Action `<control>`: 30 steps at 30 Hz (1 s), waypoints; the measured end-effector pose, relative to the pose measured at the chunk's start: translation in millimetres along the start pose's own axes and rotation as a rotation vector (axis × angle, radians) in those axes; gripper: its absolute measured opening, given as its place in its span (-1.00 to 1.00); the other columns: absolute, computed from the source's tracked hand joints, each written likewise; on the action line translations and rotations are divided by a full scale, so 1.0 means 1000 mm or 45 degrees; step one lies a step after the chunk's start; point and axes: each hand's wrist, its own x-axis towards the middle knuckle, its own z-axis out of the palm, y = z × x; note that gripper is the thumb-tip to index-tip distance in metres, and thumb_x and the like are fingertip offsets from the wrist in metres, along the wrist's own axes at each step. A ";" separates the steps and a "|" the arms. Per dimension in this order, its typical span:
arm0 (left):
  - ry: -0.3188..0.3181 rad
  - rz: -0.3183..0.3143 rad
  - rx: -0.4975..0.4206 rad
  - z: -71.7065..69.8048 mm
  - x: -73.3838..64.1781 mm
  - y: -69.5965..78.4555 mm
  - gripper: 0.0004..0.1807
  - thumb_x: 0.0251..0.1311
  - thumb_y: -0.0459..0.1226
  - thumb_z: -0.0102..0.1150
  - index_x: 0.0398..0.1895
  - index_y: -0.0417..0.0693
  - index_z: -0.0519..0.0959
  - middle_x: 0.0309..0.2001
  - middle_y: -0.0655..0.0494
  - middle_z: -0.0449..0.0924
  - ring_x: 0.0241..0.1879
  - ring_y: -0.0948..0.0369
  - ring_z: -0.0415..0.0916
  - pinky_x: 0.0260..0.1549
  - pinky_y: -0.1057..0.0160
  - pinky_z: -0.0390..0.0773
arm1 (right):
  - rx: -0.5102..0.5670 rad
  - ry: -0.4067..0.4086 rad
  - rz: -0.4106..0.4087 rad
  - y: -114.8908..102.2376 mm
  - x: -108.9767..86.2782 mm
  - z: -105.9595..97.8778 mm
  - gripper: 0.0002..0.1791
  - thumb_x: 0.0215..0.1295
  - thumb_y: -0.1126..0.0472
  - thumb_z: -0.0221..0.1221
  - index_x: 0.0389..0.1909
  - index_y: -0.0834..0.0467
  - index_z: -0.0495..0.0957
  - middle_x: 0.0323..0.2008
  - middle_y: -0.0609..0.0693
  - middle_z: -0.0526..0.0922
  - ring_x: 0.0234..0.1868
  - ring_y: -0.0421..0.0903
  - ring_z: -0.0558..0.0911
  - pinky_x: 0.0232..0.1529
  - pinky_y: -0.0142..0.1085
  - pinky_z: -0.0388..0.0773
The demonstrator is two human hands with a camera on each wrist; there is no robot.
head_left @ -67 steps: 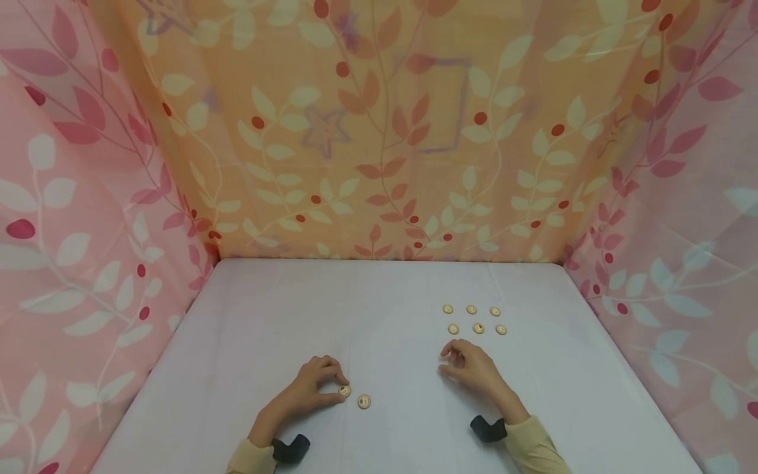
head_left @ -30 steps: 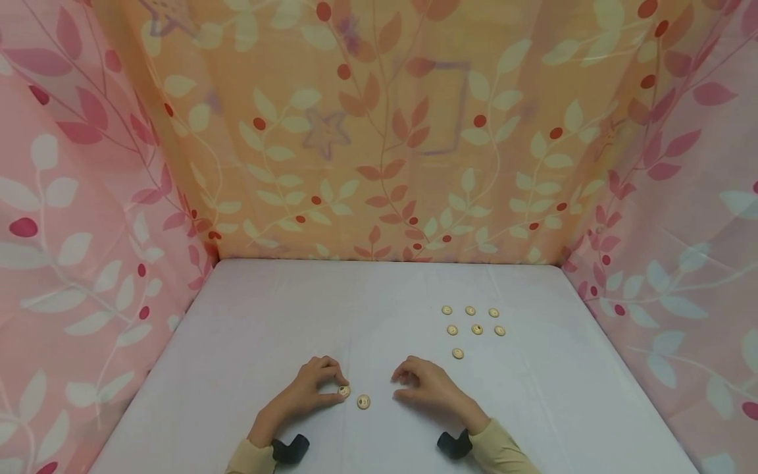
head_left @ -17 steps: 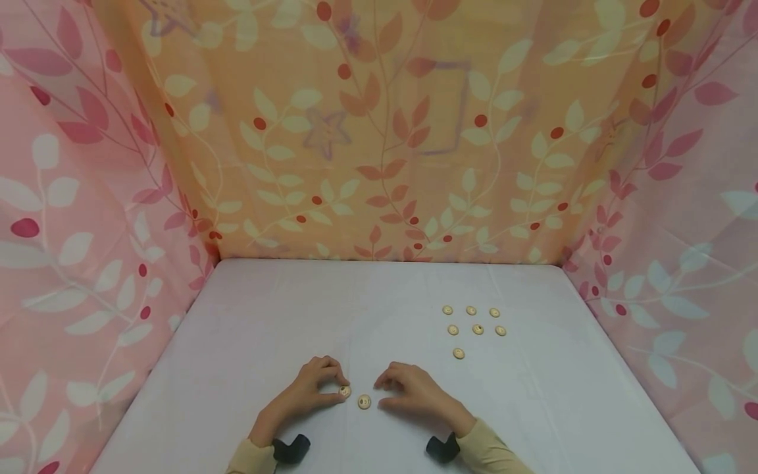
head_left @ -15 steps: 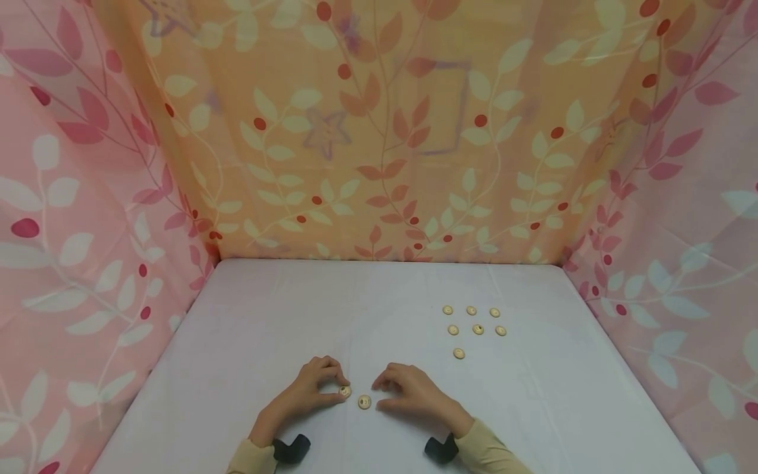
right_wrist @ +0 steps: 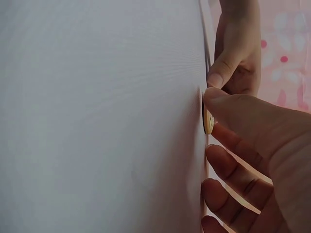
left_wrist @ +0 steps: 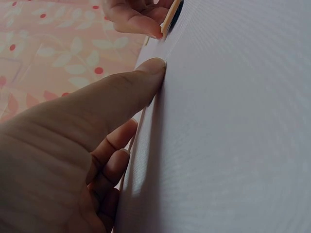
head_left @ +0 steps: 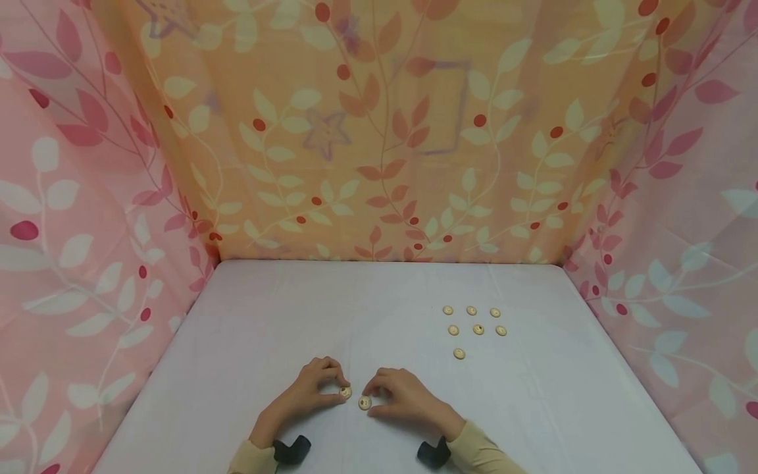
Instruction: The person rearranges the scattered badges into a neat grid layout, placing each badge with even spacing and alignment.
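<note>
My left hand (head_left: 312, 387) pinches a small round pale-wood disc (head_left: 345, 392) between thumb and forefinger at the front middle of the white table. In the left wrist view the left thumb (left_wrist: 126, 87) hides that disc. Just to its right, a second disc (head_left: 364, 403) with a dark mark sits between the thumb and forefinger of my right hand (head_left: 405, 398). From the right wrist view, this disc (right_wrist: 209, 120) shows edge-on with the right thumb at its rim and a dark underside. The other right fingers are loosely bent.
Several like discs lie toward the back right: a row of three (head_left: 471, 310), another row of three (head_left: 478, 329), and a single disc (head_left: 458, 353) in front. Floral cloth (head_left: 379, 164) walls the table (head_left: 266, 309) at the back and both sides.
My right hand has moved left and toward me from the disc rows, leaving one disc in front of them, and now grips the right-hand front disc. My left hand stays put.
</note>
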 end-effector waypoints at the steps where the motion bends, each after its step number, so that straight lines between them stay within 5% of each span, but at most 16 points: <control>1: -0.001 -0.002 0.001 0.000 0.000 0.000 -0.82 -0.04 0.02 0.32 -0.33 0.42 0.58 -0.18 0.48 0.37 -0.12 0.34 0.25 -0.09 0.06 0.21 | -0.007 -0.007 0.000 0.000 0.000 0.000 -0.71 0.01 -0.07 0.32 -0.21 -0.13 0.62 -0.42 -0.30 0.49 -0.49 -0.41 0.27 -0.43 -0.54 0.21; 15: -0.027 -0.048 0.031 0.001 0.000 -0.001 -0.78 -0.01 0.10 0.26 -0.26 0.48 0.54 -0.13 0.47 0.38 -0.07 0.29 0.25 -0.05 -0.01 0.21 | -0.063 -0.002 -0.041 -0.005 0.004 0.002 -0.72 0.00 -0.07 0.33 -0.24 -0.11 0.62 -0.45 -0.28 0.48 -0.52 -0.42 0.25 -0.45 -0.55 0.20; 30: 0.001 -0.007 0.029 0.002 0.001 -0.001 -0.81 -0.02 0.05 0.30 -0.31 0.46 0.56 -0.16 0.49 0.38 -0.10 0.31 0.26 -0.08 0.02 0.21 | -0.104 -0.013 -0.069 -0.002 0.004 0.002 -0.78 0.08 -0.08 0.28 -0.28 -0.10 0.62 -0.44 -0.32 0.48 -0.50 -0.43 0.29 -0.34 -0.52 0.30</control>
